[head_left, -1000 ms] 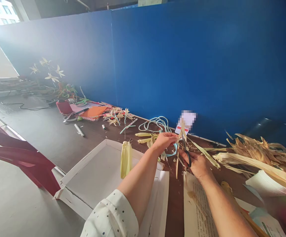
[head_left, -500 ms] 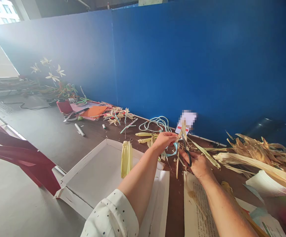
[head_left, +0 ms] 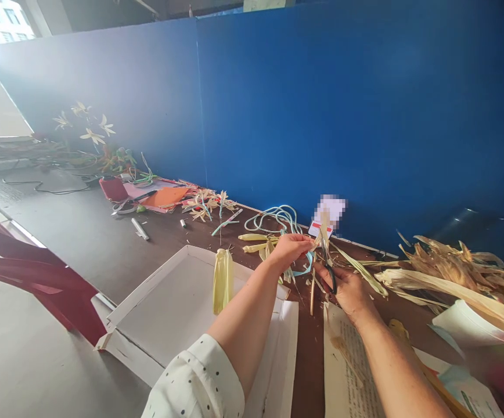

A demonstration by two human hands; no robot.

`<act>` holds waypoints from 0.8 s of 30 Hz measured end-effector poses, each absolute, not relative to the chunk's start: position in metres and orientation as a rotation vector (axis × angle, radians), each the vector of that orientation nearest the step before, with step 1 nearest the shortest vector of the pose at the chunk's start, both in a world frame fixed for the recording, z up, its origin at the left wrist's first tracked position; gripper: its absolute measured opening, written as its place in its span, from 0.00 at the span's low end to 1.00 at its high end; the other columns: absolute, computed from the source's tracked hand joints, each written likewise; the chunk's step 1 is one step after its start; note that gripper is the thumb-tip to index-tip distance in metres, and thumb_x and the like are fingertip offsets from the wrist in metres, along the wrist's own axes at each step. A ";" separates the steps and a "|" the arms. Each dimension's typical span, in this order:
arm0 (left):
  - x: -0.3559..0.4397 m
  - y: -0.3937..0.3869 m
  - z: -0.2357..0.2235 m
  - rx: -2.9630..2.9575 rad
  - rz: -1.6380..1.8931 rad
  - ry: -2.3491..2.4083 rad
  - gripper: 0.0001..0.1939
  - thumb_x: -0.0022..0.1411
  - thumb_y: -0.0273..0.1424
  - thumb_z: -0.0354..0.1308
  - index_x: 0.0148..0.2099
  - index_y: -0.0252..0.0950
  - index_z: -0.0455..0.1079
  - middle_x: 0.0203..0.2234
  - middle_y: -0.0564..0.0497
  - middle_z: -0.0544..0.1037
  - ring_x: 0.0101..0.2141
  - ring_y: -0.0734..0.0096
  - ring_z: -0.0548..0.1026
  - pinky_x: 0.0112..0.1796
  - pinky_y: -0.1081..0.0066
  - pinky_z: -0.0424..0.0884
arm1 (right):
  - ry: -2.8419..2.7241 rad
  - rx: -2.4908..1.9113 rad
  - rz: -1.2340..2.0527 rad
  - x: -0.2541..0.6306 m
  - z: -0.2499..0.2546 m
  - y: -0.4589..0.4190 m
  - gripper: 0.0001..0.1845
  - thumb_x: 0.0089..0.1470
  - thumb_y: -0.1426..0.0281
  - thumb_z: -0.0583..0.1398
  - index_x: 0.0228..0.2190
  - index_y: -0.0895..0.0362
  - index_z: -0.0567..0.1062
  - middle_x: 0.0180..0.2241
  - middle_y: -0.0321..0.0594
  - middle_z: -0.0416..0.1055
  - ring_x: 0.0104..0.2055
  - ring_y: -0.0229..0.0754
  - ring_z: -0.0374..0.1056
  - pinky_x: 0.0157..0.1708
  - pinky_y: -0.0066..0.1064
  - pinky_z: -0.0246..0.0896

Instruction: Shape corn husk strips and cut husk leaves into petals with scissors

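The left hand (head_left: 289, 248) pinches a dried husk strip (head_left: 323, 231) upright above the tabletop (head_left: 82, 232), fingers clamped on it. The right hand (head_left: 348, 290) grips black scissors (head_left: 329, 273), blades at the strip. Several husk flowers (head_left: 206, 204) lie finished; a big husk pile (head_left: 456, 273) remains uncut. Both forearms reach forward, wrists close together.

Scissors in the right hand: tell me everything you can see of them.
The scissors have dark, black-looking handles and slim blades, seemingly metal. They stand nearly upright, blades pointing up and away into the pale dried leaf strip that the left hand pinches. The right hand grips the handle loop, fingers through it. Whether the blades are open is too small to tell.
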State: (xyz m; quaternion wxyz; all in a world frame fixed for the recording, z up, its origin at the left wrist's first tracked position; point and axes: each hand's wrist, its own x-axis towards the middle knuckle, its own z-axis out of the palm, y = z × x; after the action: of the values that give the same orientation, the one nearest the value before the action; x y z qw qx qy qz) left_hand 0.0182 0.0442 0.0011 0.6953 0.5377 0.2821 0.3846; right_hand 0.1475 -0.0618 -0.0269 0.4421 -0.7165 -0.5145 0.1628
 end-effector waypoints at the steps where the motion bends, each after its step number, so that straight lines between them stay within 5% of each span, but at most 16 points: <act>1: 0.018 0.044 0.000 1.209 0.838 0.634 0.06 0.48 0.30 0.62 0.29 0.31 0.73 0.19 0.56 0.67 0.19 0.84 0.60 0.23 0.79 0.57 | -1.237 -1.786 0.479 0.149 -0.027 -0.061 0.26 0.45 0.47 0.59 0.14 0.55 0.68 0.11 0.33 0.61 0.14 0.35 0.53 0.15 0.29 0.47; 24: 0.017 0.045 0.001 1.206 0.806 0.621 0.05 0.49 0.29 0.60 0.27 0.32 0.71 0.17 0.56 0.64 0.19 0.83 0.59 0.22 0.78 0.55 | -1.121 -1.820 0.578 0.142 -0.011 -0.066 0.25 0.43 0.48 0.62 0.12 0.55 0.68 0.10 0.32 0.59 0.13 0.33 0.53 0.13 0.27 0.46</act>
State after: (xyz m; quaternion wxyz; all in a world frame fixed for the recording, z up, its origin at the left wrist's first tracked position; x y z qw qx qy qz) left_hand 0.0172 0.0447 0.0011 0.7046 0.5423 0.2793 0.3625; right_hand 0.1415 -0.0665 -0.0111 0.4474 -0.7350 -0.4528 0.2336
